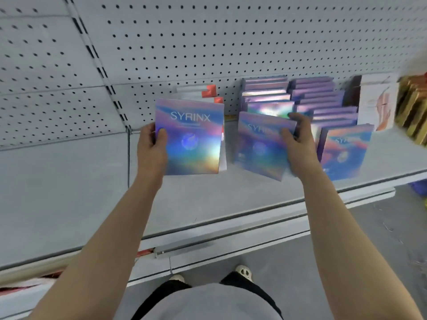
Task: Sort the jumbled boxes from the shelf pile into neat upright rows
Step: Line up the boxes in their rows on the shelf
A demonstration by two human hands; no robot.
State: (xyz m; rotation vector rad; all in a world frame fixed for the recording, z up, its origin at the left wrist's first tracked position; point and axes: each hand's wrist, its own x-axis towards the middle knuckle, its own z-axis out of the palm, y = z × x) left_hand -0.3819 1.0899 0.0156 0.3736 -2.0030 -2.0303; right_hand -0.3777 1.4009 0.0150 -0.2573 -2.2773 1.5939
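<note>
Your left hand gripped the left edge of a holographic SYRINX box, thumb curled over its front, holding it upright near the back of the shelf. Your right hand clasped the right edge of a second box, tilted, in front of the rows of boxes along the shelf's back edge.

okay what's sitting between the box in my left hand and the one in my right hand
Nothing stands there. In the head view, only a bare strip of grey shelf separates the box in the left hand from the box in the right hand.
</note>
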